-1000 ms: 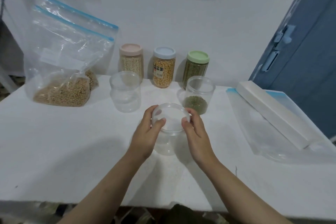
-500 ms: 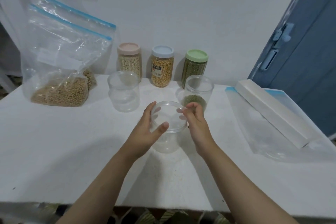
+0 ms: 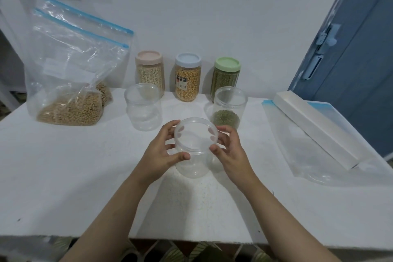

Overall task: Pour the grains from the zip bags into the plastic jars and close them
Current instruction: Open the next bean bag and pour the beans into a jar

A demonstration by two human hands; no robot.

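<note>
Empty clear jar (image 3: 194,155) mid-table, rim in both hands' curled grip: left (image 3: 163,153), right (image 3: 228,151).

Clear, glossy plastic for the empty jar (image 3: 194,153) and the crinkled zip bags (image 3: 70,66). Matt pastel plastic on the pink lid (image 3: 148,57), blue lid (image 3: 188,59) and green lid (image 3: 227,64). Matt white, faintly speckled on the worktop (image 3: 85,176).
</note>
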